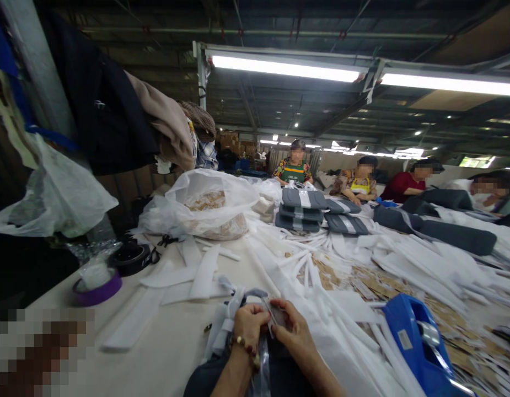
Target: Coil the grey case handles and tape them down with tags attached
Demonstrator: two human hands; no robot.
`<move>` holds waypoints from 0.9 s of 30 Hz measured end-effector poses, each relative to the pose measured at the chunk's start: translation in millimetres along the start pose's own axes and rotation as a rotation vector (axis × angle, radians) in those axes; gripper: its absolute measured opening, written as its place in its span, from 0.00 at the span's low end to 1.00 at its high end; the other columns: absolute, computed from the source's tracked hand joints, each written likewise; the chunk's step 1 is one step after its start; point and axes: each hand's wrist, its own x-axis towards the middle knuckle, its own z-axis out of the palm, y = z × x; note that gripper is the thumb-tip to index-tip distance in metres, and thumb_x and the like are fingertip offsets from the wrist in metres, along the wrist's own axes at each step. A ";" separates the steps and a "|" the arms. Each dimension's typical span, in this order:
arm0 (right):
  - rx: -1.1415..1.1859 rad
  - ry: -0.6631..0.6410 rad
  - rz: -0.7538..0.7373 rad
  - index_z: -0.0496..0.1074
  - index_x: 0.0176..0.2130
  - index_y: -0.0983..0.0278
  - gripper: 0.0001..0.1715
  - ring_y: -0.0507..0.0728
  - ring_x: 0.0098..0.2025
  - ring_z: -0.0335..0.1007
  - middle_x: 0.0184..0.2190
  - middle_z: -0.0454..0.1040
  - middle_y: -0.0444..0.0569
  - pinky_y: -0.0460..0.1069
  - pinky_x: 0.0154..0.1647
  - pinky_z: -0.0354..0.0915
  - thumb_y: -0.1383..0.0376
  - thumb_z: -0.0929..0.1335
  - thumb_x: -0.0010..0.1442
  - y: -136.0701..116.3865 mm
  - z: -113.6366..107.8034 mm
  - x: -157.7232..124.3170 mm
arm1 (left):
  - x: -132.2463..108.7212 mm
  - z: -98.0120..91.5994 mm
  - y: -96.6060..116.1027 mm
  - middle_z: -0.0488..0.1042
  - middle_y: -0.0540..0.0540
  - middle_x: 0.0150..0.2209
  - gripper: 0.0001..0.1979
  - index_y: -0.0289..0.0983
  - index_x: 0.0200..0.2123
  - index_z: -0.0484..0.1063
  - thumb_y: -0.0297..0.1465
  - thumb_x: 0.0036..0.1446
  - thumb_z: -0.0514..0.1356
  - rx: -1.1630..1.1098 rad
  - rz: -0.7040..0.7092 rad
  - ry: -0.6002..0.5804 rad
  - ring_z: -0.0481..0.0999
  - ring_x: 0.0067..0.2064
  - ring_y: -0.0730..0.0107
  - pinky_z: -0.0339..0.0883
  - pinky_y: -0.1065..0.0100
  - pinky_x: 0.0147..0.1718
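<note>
Low in the middle of the view, my left hand point(248, 322) and my right hand point(295, 329) meet over a dark grey padded item point(205, 377) at the table's near edge. Between their fingertips is a thin greyish piece with a pale edge point(275, 314); its kind is unclear. My right thumb and fingers pinch it, and my left fingers are closed at its left side. A strip of clear plastic point(263, 366) hangs down between my wrists. White foam wrapping point(226, 325) lies around the item just beyond my left hand.
White foam strips point(205, 273) lie at left, near a black tape roll point(130, 258) and a purple one point(98, 289). At right is a blue tape dispenser point(412, 336) amid cardboard scraps point(387, 284). Grey bundles point(302, 199) stand farther back. Several people sit across the table.
</note>
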 end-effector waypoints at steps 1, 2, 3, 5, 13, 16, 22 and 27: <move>-0.004 -0.003 -0.007 0.70 0.43 0.62 0.24 0.59 0.39 0.70 0.35 0.73 0.47 0.51 0.39 0.67 0.67 0.68 0.42 -1.2 0.5 -0.8 | 0.2 -0.4 1.1 0.65 0.54 0.13 0.06 0.35 0.17 0.65 0.27 0.32 0.61 0.003 -0.006 -0.002 0.65 0.17 0.76 0.60 0.72 0.20; -0.016 -0.006 -0.016 0.69 0.43 0.62 0.24 0.58 0.38 0.70 0.36 0.73 0.47 0.51 0.38 0.67 0.67 0.67 0.42 -2.6 1.1 -1.7 | 0.2 -1.2 2.7 0.65 0.54 0.13 0.07 0.36 0.17 0.64 0.26 0.33 0.62 0.009 -0.010 -0.005 0.65 0.18 0.75 0.61 0.72 0.20; -0.039 -0.008 -0.027 0.69 0.43 0.62 0.24 0.58 0.38 0.70 0.36 0.72 0.47 0.50 0.38 0.67 0.68 0.66 0.42 -4.2 1.7 -2.6 | 0.1 -2.5 4.4 0.65 0.54 0.13 0.08 0.36 0.16 0.63 0.26 0.34 0.62 0.017 -0.013 -0.007 0.66 0.18 0.75 0.61 0.72 0.20; -0.111 -0.012 -0.059 0.69 0.43 0.62 0.24 0.57 0.37 0.69 0.37 0.71 0.47 0.50 0.37 0.67 0.70 0.65 0.42 -7.8 2.8 -4.5 | -0.1 -5.8 8.2 0.65 0.55 0.13 0.10 0.36 0.16 0.62 0.25 0.34 0.63 0.044 -0.014 -0.012 0.65 0.17 0.75 0.61 0.72 0.19; -0.152 0.073 -0.153 0.71 0.39 0.63 0.22 0.51 0.30 0.65 0.44 0.65 0.50 0.47 0.32 0.65 0.71 0.66 0.41 -7.8 0.8 -5.8 | 1.3 -13.9 18.7 0.62 0.57 0.12 0.13 0.36 0.14 0.60 0.22 0.35 0.64 0.153 -0.021 -0.030 0.63 0.16 0.78 0.58 0.74 0.17; -0.026 0.136 -0.126 0.72 0.37 0.63 0.19 0.50 0.28 0.63 0.42 0.65 0.49 0.47 0.31 0.65 0.69 0.66 0.40 -2.0 -1.8 -2.0 | -0.8 -12.5 21.6 0.63 0.56 0.12 0.11 0.36 0.15 0.61 0.21 0.37 0.61 0.190 -0.028 -0.025 0.64 0.16 0.77 0.59 0.74 0.17; 0.010 0.171 -0.110 0.74 0.32 0.63 0.15 0.52 0.29 0.63 0.34 0.68 0.47 0.48 0.33 0.65 0.67 0.66 0.40 -3.3 -1.5 1.7 | -5.0 -4.9 21.7 0.66 0.55 0.13 0.03 0.37 0.21 0.63 0.24 0.41 0.55 0.266 -0.020 0.014 0.67 0.16 0.73 0.56 0.75 0.14; -0.002 0.162 -0.101 0.74 0.30 0.62 0.12 0.52 0.29 0.64 0.30 0.68 0.45 0.47 0.32 0.63 0.69 0.67 0.40 -6.5 1.1 0.5 | -6.0 -2.0 21.4 0.68 0.54 0.17 0.04 0.36 0.27 0.67 0.27 0.46 0.53 0.246 0.015 -0.036 0.70 0.20 0.72 0.63 0.73 0.18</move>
